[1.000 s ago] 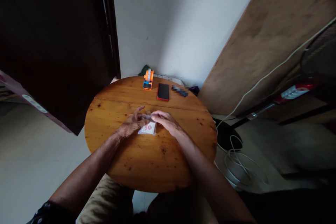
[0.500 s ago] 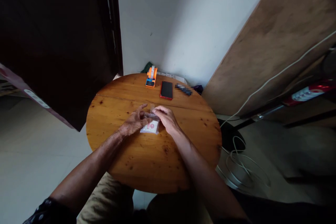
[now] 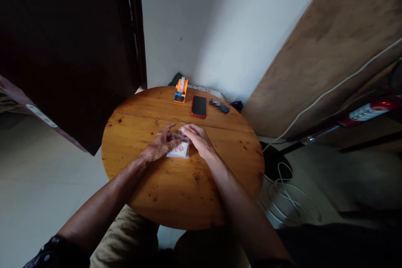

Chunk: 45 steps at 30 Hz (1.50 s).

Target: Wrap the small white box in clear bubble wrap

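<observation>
A small flat white packet [image 3: 181, 150] with red print, in clear plastic wrapping, lies on the round wooden table [image 3: 176, 188]. My left hand [image 3: 160, 144] grips its left side, with the thumb across its top and the index finger stretched out beyond it. At the packet's far right corner, my right hand [image 3: 197, 137] has its fingers pinched together on the far end of the clear wrapping. The right fingertips and the far edge of the packet are partly hidden.
Toward the back of the table stand an orange and blue tape dispenser [image 3: 181, 91], a red-edged black phone [image 3: 199, 106] and a dark blurred-out object [image 3: 220, 106]. A white wall [image 3: 201, 29] rises behind. White cable [image 3: 282, 192] lies coiled on the floor at right.
My right fingers have shifted slightly over the far end of the wrapping and lie flatter. My left hand stays on the packet, and the view has shifted a little.
</observation>
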### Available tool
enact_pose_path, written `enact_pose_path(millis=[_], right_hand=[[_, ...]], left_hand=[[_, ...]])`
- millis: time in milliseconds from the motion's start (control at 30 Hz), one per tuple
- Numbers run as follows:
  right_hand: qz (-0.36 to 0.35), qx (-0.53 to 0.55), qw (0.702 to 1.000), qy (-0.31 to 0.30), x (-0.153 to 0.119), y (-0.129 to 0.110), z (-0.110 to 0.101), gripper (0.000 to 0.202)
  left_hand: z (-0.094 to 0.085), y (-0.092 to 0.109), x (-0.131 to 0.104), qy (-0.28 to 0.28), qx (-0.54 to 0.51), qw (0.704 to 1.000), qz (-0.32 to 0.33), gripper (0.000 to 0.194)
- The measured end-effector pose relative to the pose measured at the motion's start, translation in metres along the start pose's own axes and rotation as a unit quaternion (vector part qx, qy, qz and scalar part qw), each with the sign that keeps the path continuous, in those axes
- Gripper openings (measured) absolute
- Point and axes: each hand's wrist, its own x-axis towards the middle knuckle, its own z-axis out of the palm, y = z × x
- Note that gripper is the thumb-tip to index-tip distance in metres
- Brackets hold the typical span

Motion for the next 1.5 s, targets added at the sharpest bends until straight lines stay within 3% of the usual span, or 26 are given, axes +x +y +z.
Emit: enact_pose_path(millis=[500, 867, 1133, 1333, 1500], right_hand=[[-0.037, 0.005, 0.999, 0.015, -0.002, -0.003, -0.002, 0.019], [-0.123, -0.131, 0.984, -0.003, -0.021, -0.004, -0.001, 0.016], [-0.262, -0.266, 0.928, -0.007, -0.033, -0.005, -0.001, 0.021], [-0.278, -0.349, 0.895, -0.008, -0.037, -0.003, -0.001, 0.023], [-0.301, -0.388, 0.871, 0.009, -0.035, -0.003, -0.002, 0.022]], left_hand=[[-0.001, 0.001, -0.001, 0.009, 0.061, 0.998, 0.021, 0.085], [-0.001, -0.003, 0.004, 0.052, 0.106, 0.992, 0.039, 0.073], [-0.003, 0.008, -0.001, 0.056, 0.122, 0.991, 0.003, 0.063], [-0.008, 0.019, -0.007, 0.028, 0.069, 0.996, -0.046, 0.078], [-0.006, 0.019, -0.008, 0.037, 0.097, 0.993, -0.053, 0.076]])
